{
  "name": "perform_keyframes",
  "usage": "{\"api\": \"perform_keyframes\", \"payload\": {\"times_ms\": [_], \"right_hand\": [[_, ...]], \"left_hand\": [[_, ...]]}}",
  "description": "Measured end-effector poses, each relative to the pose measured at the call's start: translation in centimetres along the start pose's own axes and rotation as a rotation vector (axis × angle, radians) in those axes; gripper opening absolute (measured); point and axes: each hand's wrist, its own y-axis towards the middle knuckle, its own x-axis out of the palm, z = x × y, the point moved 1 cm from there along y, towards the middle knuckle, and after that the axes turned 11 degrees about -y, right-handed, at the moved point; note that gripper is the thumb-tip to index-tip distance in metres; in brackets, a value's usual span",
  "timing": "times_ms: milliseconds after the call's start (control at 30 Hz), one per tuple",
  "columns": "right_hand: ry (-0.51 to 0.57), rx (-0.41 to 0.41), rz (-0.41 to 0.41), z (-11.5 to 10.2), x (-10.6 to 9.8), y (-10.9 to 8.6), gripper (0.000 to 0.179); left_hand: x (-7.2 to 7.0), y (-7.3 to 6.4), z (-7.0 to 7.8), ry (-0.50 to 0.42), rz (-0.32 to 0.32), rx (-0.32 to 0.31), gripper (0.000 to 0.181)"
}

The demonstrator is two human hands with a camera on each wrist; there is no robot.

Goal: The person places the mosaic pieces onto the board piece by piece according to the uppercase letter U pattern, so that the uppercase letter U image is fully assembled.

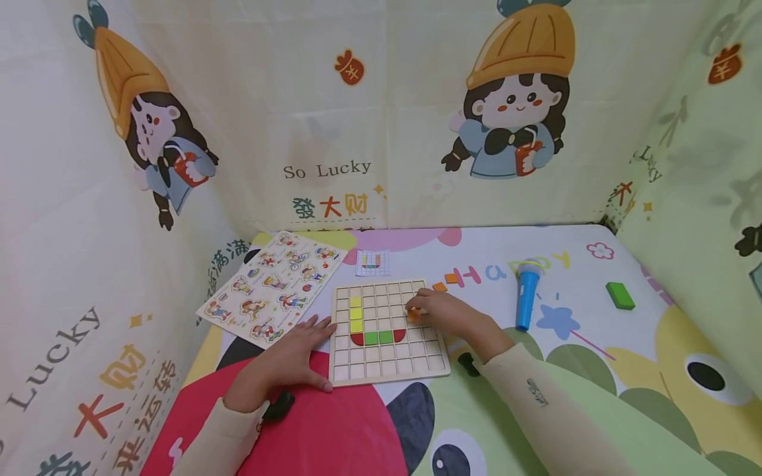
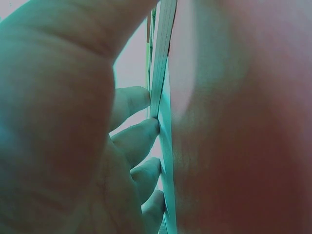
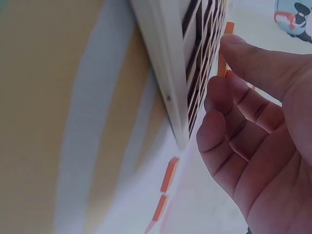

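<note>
A wooden grid board [image 1: 381, 368] lies flat on the printed cloth. In its cells sit a column of yellow tiles [image 1: 356, 314] and, lower down, two green tiles [image 1: 378, 338] between a red rounded tile [image 1: 357, 339] on the left and another on the right. My right hand [image 1: 446, 314] pinches an orange tile [image 3: 223, 66] between thumb and finger, close over the board's right part. Along the board's left edge rests my left hand [image 1: 288, 360], fingers spread and thumb near the lower left corner; in the left wrist view its fingertips [image 2: 155, 127] are right at the board's side.
Behind the board lies a small pattern card [image 1: 372, 263]. Two orange tiles [image 1: 440, 287] lie past its upper right corner. A picture puzzle board [image 1: 270, 287] lies at the left. Farther right are a blue toy microphone [image 1: 526, 301] and a green block [image 1: 620, 295]. Printed curtains surround the table.
</note>
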Motion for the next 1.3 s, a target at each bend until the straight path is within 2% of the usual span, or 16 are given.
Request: {"api": "perform_keyframes", "payload": {"times_ms": [233,567,1300], "right_hand": [[-0.008,0.002,-0.018,-0.7,0.2,0.5,0.028],[-0.043,-0.048,-0.031,-1.6,0.5,1.3,0.031],[-0.075,-0.071,-0.050,-2.3,0.5,2.0,0.029]], "left_hand": [[0.0,0.0,-0.1,-0.026,0.005,0.017,0.116],[-0.1,-0.1,0.0,-0.020,0.003,0.021,0.116],[-0.2,-0.1,0.1,-0.020,-0.005,0.003,0.116]]}}
